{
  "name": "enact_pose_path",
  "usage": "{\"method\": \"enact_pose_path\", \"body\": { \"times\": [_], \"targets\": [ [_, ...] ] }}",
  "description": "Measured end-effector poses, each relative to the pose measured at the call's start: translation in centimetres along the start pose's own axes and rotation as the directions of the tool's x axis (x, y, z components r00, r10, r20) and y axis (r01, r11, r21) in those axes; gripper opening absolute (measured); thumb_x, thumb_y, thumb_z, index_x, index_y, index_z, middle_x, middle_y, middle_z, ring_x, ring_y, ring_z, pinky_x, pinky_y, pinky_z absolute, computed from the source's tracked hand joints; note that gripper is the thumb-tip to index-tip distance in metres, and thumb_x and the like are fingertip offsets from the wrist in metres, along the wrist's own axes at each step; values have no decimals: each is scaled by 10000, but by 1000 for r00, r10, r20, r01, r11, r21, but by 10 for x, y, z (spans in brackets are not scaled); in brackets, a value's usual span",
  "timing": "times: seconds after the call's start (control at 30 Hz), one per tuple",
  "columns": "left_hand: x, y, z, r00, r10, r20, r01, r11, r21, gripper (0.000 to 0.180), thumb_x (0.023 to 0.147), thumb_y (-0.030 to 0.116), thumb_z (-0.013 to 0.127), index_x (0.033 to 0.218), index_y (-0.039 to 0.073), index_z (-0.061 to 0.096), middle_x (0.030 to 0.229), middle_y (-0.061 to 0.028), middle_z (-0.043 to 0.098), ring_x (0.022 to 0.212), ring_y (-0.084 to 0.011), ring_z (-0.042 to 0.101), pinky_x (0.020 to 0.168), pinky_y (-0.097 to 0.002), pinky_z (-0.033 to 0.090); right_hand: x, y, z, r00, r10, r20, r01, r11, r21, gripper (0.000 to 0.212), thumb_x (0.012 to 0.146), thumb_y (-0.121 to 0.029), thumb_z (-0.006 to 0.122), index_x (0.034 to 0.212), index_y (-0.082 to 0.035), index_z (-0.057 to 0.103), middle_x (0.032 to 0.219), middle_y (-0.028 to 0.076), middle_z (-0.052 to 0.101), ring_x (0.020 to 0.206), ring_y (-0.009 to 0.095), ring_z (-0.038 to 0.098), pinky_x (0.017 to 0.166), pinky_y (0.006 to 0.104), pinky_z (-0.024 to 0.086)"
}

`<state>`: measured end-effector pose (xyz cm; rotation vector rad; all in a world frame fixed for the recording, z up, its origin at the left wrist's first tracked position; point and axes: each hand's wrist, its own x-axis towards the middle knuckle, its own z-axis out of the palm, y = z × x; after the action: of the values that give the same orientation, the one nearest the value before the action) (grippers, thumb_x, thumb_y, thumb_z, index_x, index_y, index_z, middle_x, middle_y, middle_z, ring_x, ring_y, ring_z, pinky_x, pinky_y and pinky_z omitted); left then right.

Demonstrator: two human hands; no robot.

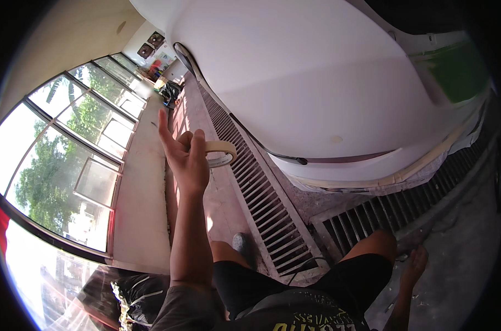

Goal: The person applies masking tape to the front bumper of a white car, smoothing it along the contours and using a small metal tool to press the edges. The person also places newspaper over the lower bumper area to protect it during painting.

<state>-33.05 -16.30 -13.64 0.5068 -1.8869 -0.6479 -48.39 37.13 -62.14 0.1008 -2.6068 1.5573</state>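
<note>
My left hand is raised between the windows and a large, smooth white vehicle body. It is closed on a roll of cream masking tape, which sticks out on its right side. The index finger points upward while the other fingers are bent. Low on the right, my right hand hangs beside my bent knee. Its fingers look curled; what they hold, if anything, is hidden. Pale masking sheet runs along the vehicle's lower edge, and a dark strip ends there in a rounded tip.
Metal floor grates run alongside and in front of the vehicle. Large windows line the left wall. Black bags lie at the lower left. Two fans and a dark bundle are at the far end.
</note>
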Motion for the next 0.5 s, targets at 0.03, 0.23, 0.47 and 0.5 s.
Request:
{"method": "enact_pose_path", "body": {
  "times": [0.03, 0.23, 0.47, 0.5],
  "targets": [
    [-17, 0, -3, 997, -82, 5, 82, 990, -117, 815, 992, 21, 564, 1730, 42, 218, 699, 1, 535, 602, -69, 500, 563, -256, 416, 8, -60, 16, 1000, -10, 29, 5, 989, 150, 315, 1129, -217, 630, 1359, -1, 641, 1264, 160, 693, 1150, 296, 678, 1030, 429, 517],
    [-100, -12, 20, 828, -526, 193, 541, 662, -518, 742, 966, 62, 530, 1684, 70, 345, 749, -7, 539, 659, -110, 535, 620, -271, 434, -18, -368, 95, 648, -585, 487, -17, 628, 778, 382, 1035, -179, 765, 1353, 11, 673, 1257, 158, 744, 1179, 251, 722, 1024, 392, 555],
    [-120, -56, 17, 935, -347, 75, 343, 829, -441, 545, 1173, 228, 529, 1650, 19, 369, 1099, -59, 666, 1004, -135, 635, 920, -312, 516, -31, -454, 143, 374, -769, 519, 140, 600, 788, 297, 1009, -193, 800, 1230, -9, 724, 1188, 139, 766, 1139, 310, 715, 1040, 423, 520],
    [-123, -63, 8, 965, -259, 31, 255, 912, -320, 486, 1193, 319, 527, 1556, 0, 481, 1243, -80, 654, 1135, -152, 614, 1024, -339, 484, -29, -451, 145, 390, -782, 486, 248, 598, 762, 291, 987, -191, 821, 1199, -11, 734, 1159, 140, 773, 1119, 318, 715, 1025, 426, 522]
  ]
}}
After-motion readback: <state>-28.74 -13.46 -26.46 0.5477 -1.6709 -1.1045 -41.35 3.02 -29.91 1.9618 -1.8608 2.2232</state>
